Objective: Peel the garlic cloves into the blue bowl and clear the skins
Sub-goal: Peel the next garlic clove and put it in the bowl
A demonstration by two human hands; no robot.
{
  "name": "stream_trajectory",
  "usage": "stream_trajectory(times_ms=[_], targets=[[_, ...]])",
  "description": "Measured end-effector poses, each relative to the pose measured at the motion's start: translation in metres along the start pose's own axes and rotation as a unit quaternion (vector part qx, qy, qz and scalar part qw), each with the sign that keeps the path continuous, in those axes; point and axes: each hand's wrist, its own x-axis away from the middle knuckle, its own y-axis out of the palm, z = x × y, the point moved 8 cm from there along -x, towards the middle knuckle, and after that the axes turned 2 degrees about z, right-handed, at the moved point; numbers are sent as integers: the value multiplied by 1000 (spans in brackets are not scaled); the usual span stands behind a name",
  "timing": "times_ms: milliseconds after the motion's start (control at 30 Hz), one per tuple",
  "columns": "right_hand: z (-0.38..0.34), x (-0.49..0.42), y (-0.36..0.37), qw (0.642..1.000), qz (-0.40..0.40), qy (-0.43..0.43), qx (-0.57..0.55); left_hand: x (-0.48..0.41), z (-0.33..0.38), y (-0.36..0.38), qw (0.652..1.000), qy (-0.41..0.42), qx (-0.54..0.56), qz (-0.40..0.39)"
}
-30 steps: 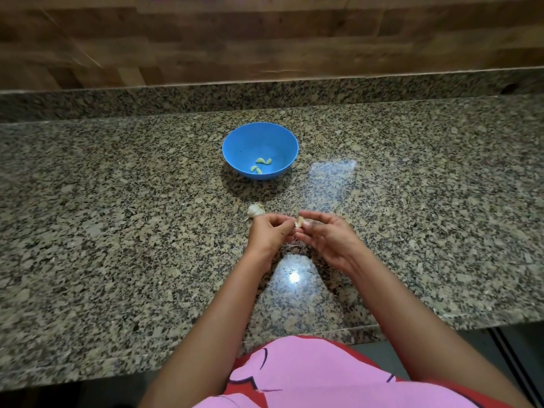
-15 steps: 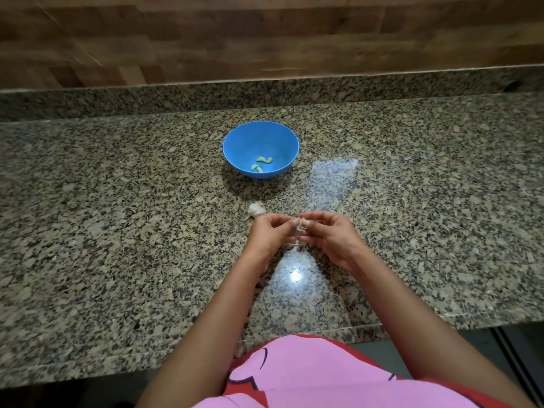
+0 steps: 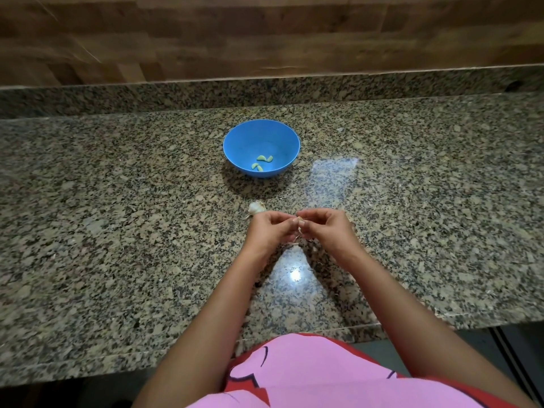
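Speckled granite counter point(image 3: 117, 231) runs the full width of the frame, backed by a low granite lip point(image 3: 147, 95) and a wall of brown wood panels point(image 3: 265, 33). Near the middle, my two hands meet just above the stone. My left hand point(image 3: 269, 232) and my right hand point(image 3: 326, 228) both have their fingers curled inward, and together they pinch one small garlic clove point(image 3: 300, 221) between the fingertips, the knuckles of each hand turned up toward the camera. Only a sliver of the clove shows between them. A pale strand of skin point(image 3: 299, 230) hangs down from it (how much skin is on the clove, I cannot tell; it is too small and mostly hidden by my fingers). A few thin scraps of skin point(image 3: 295, 244) lie on the counter just below my hands.

Just beyond my left hand, touching or nearly touching its far knuckles, sits a whitish garlic head point(image 3: 255, 208), partly hidden by that hand. Farther back, apart from the hands and slightly to the left, the blue bowl point(image 3: 250, 142) stands upright on the granite, casting a shadow toward me. Four peeled cloves point(image 3: 261, 157), pale yellow-green, lie in the near side of its bottom.

On the near side of my hands, between my forearms, a bright lamp reflection point(image 3: 295, 275) glares off the polished stone. My pink shirt point(image 3: 309, 375), edged in red, fills the bottom of the view at the counter's near edge.
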Motion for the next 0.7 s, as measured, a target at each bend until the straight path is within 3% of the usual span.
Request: stream_trajectory(times_ms=[200, 367, 567, 700], targets=[[-13, 2, 0, 988, 20, -65, 140, -3, 2, -1, 1000, -3, 5, -6], [-16, 4, 2, 988, -1, -73, 137, -3, 2, -5, 1000, -7, 13, 6], [-3, 3, 2, 1000, -3, -2, -27, -6, -2, -12, 998, -6, -33, 50], [3, 3, -3, 991, -5, 39, -127, -2, -7, -18, 980, 14, -183, 79]])
